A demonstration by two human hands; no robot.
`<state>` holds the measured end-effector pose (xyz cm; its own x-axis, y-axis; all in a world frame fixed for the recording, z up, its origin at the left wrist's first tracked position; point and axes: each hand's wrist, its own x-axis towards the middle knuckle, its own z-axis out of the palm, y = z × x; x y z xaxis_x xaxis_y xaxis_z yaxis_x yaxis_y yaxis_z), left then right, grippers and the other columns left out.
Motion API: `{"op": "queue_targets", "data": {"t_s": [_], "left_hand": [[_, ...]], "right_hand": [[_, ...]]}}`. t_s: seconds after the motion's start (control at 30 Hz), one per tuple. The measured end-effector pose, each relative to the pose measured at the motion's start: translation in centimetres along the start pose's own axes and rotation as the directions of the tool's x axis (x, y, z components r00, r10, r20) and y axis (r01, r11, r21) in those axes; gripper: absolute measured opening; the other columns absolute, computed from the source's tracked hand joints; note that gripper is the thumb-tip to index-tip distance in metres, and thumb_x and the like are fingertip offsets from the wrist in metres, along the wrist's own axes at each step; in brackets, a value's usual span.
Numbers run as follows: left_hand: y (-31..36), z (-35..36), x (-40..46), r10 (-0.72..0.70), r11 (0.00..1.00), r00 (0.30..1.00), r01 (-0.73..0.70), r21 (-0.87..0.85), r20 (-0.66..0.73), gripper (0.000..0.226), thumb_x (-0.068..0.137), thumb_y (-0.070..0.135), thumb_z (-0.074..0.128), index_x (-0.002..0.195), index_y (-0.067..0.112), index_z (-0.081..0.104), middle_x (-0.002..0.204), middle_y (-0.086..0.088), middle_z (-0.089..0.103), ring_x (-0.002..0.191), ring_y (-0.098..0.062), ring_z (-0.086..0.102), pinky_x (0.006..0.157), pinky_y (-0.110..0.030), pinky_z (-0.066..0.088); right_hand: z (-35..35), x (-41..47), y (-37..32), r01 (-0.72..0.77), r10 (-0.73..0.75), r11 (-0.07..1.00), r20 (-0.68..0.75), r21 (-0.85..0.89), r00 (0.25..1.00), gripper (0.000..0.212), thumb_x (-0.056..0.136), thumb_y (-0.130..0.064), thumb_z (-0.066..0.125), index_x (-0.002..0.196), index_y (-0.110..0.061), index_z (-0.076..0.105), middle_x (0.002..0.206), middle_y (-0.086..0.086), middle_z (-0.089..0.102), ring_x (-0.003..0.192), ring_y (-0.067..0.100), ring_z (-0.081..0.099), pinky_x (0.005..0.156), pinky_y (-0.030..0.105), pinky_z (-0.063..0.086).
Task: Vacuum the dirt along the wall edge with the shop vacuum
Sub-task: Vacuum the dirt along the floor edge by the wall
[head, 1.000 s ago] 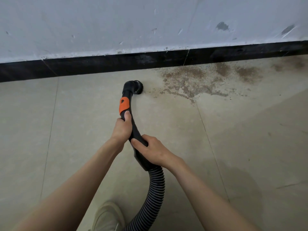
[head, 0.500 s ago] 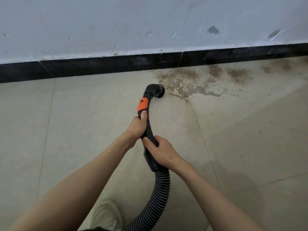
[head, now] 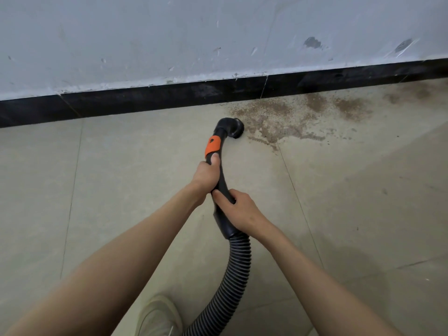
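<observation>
A vacuum nozzle (head: pixel 232 128) sits on the tiled floor (head: pixel 121 166) just in front of the baseboard (head: pixel 145 99), which runs along the foot of the wall (head: pixel 169 32). Dirt (head: pixel 286 117) spreads to the nozzle's right, against the baseboard. Behind the nozzle, the left hand (head: pixel 206 174) grips the wand (head: pixel 219 151); the right hand (head: pixel 238 209) holds it nearer the ribbed hose (head: pixel 236 275). A shoe (head: pixel 158 316) stands left of the hose at the near edge.
</observation>
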<state>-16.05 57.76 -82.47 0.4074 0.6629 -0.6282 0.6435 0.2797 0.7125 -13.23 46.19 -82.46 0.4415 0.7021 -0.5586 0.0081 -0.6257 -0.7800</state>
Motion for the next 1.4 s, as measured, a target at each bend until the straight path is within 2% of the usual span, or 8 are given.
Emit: {"op": "queue_targets", "data": {"t_s": [0.13, 0.27, 0.37, 0.67, 0.8, 0.9, 1.1, 1.4], "left_hand": [[1.3, 1.3, 1.4, 0.015, 1.0, 1.0, -0.016, 0.026, 0.014, 0.053, 0.1, 0.045, 0.025, 0.122, 0.001, 0.047, 0.098, -0.01, 0.053, 0.088, -0.024, 0.052, 0.075, -0.031, 0.042], [-0.3, 0.7, 2.2, -0.01, 0.998, 0.992, 0.002, -0.059, -0.125, 0.056, 0.099, 0.047, 0.027, 0.117, 0.0, 0.052, 0.101, -0.012, 0.057, 0.087, -0.026, 0.053, 0.074, -0.031, 0.041], [-1.3, -0.6, 2.6, -0.043, 0.993, 0.975, 0.018, -0.117, -0.216, 0.055, 0.099, 0.045, 0.027, 0.118, -0.001, 0.051, 0.101, -0.012, 0.055, 0.088, -0.025, 0.051, 0.074, -0.031, 0.04], [1.1, -1.8, 5.4, -0.096, 0.976, 0.954, 0.034, -0.215, -0.283, 0.056, 0.1, 0.044, 0.024, 0.127, 0.0, 0.045, 0.104, -0.011, 0.052, 0.091, -0.024, 0.05, 0.074, -0.032, 0.038], [1.8, -1.2, 6.3, -0.104, 0.972, 0.965, 0.047, -0.232, -0.242, 0.053, 0.101, 0.044, 0.023, 0.127, 0.002, 0.042, 0.098, -0.009, 0.053, 0.093, -0.025, 0.052, 0.082, -0.035, 0.046], [2.1, -0.4, 6.8, -0.102, 0.973, 0.971, 0.052, -0.226, -0.217, 0.055, 0.1, 0.045, 0.023, 0.129, 0.002, 0.04, 0.108, -0.012, 0.054, 0.099, -0.028, 0.054, 0.094, -0.041, 0.047], [2.4, 1.8, 6.7, -0.066, 0.985, 0.982, 0.036, -0.167, -0.179, 0.051, 0.1, 0.044, 0.023, 0.124, 0.002, 0.041, 0.085, -0.003, 0.048, 0.081, -0.019, 0.051, 0.069, -0.031, 0.041], [4.7, 5.6, 7.4, 0.011, 0.998, 0.998, -0.014, -0.054, -0.065, 0.052, 0.1, 0.045, 0.023, 0.125, 0.003, 0.042, 0.097, -0.008, 0.052, 0.087, -0.023, 0.053, 0.073, -0.032, 0.042]], "right_hand": [[-2.1, 1.3, -0.3, 0.001, -0.001, 0.999, -0.004, -0.038, 1.0, 0.03, 0.093, -0.049, 0.05, 0.079, -0.022, 0.052, 0.082, 0.0, 0.06, 0.074, 0.015, 0.059, 0.064, 0.025, 0.046], [-2.1, 2.0, -0.8, 0.039, -0.03, 0.994, 0.082, -0.1, 0.996, 0.033, 0.092, -0.049, 0.05, 0.078, -0.02, 0.052, 0.082, 0.002, 0.062, 0.074, 0.017, 0.06, 0.063, 0.027, 0.045], [-1.0, 3.0, -1.2, 0.075, -0.055, 0.988, 0.144, -0.136, 0.988, 0.033, 0.091, -0.05, 0.052, 0.077, -0.021, 0.054, 0.09, 0.006, 0.066, 0.082, 0.023, 0.064, 0.072, 0.032, 0.049], [-2.5, 7.7, -3.8, 0.131, -0.088, 0.975, 0.23, -0.178, 0.969, 0.032, 0.091, -0.049, 0.054, 0.076, -0.021, 0.058, 0.087, 0.003, 0.066, 0.087, 0.024, 0.065, 0.08, 0.033, 0.05], [-4.1, 8.5, -3.5, 0.133, -0.089, 0.975, 0.241, -0.175, 0.967, 0.032, 0.092, -0.048, 0.054, 0.077, -0.02, 0.057, 0.083, 0.001, 0.064, 0.077, 0.018, 0.061, 0.075, 0.029, 0.048], [-5.1, 8.8, -2.6, 0.141, -0.102, 0.976, 0.226, -0.167, 0.969, 0.032, 0.091, -0.048, 0.055, 0.076, -0.02, 0.057, 0.077, -0.002, 0.064, 0.072, 0.015, 0.061, 0.07, 0.027, 0.047], [-5.9, 8.5, -0.5, 0.138, -0.12, 0.985, 0.168, -0.101, 0.978, 0.031, 0.092, -0.046, 0.056, 0.077, -0.019, 0.057, 0.075, -0.003, 0.065, 0.067, 0.013, 0.061, 0.067, 0.025, 0.048], [-8.6, 8.3, 1.4, 0.098, -0.097, 0.994, 0.026, -0.047, 0.995, 0.03, 0.093, -0.044, 0.054, 0.075, -0.019, 0.053, 0.075, 0.0, 0.061, 0.066, 0.014, 0.058, 0.062, 0.026, 0.046]]}}
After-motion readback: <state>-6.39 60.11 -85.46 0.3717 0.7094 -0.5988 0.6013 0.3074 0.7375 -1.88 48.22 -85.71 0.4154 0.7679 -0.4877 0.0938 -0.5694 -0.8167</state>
